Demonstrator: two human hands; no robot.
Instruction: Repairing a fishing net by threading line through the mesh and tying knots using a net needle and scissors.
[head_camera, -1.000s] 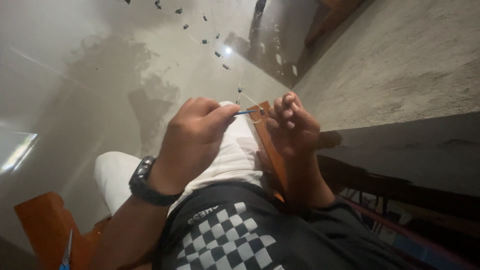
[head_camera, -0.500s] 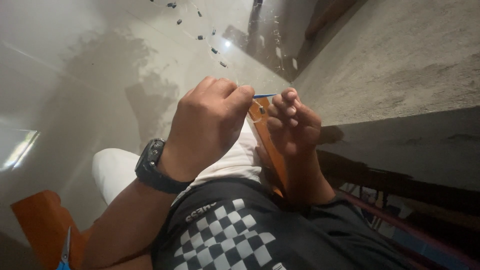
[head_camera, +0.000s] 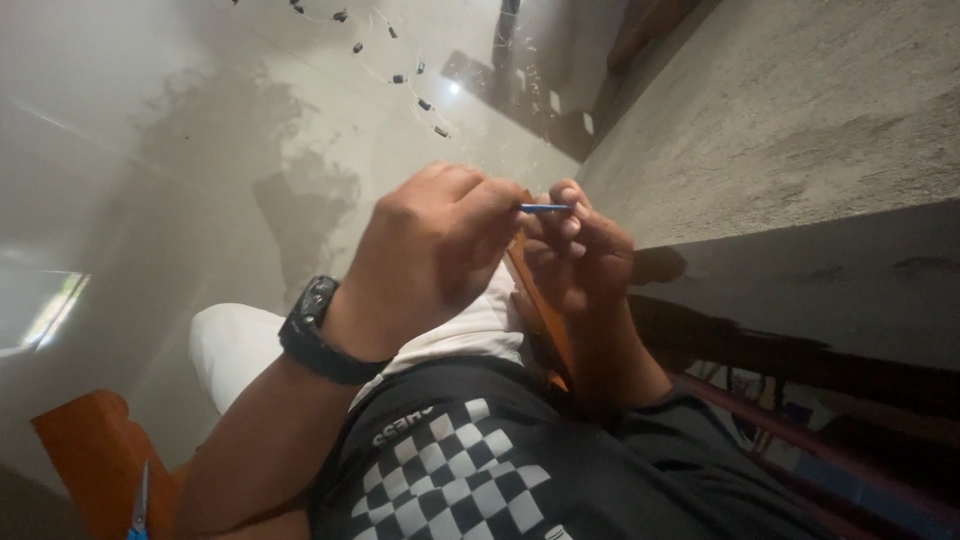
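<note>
Pinching one thin blue stick (head_camera: 545, 208) between them, left hand (head_camera: 430, 250) and right hand (head_camera: 580, 255) have risen slightly since earlier, both closed on it above the lap. One watch (head_camera: 315, 325); one scissors (head_camera: 138, 505).

Two hands were raised at frame centre, the left hand (head_camera: 430, 255) and the right hand (head_camera: 580, 255), with one thin blue stick (head_camera: 545, 208) between them. One black wristwatch (head_camera: 318, 335) sat left of centre, one blue-handled tool (head_camera: 138, 505) lower left, and about six small dark bits (head_camera: 398, 78) along the top.
</note>
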